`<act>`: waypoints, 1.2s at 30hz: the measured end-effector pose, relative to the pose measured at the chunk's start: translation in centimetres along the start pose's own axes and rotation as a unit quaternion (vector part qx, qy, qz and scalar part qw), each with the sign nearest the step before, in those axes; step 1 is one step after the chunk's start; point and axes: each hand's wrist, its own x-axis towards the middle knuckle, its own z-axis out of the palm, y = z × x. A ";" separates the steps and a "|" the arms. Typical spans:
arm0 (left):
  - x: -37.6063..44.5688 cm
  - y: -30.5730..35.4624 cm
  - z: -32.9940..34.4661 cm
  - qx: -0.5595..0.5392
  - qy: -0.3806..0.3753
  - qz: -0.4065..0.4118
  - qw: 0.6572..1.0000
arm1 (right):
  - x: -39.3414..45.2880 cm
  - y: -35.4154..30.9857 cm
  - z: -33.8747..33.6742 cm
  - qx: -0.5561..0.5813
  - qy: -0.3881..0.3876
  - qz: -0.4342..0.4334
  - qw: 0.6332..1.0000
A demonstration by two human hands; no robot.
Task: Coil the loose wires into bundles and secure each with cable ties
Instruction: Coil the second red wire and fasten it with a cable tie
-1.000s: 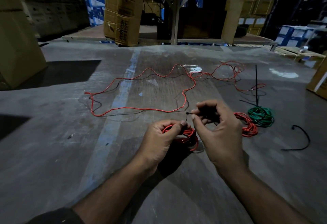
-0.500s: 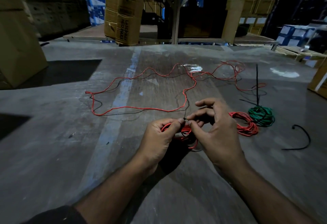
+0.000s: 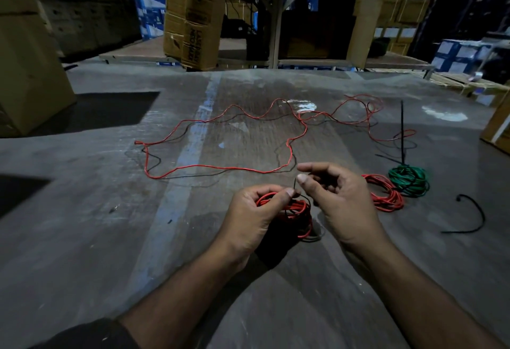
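The left hand point(image 3: 254, 216) grips a red wire coil point(image 3: 295, 210) just above the concrete floor point(image 3: 82, 238). The right hand point(image 3: 339, 199), just right of that coil, pinches a thin black cable tie point(image 3: 295, 183) that rises beside the left thumb (its lower run is hard to trace). Right of the coil lie a second red coil point(image 3: 385, 197) and, touching it, a green coil point(image 3: 409, 180). Beyond the coil sprawls loose red wire point(image 3: 220, 168).
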 end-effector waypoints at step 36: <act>1.7 1.9 -0.7 0.023 0.151 0.041 0.987 | 0.5 -1.3 0.7 0.315 0.038 0.285 0.905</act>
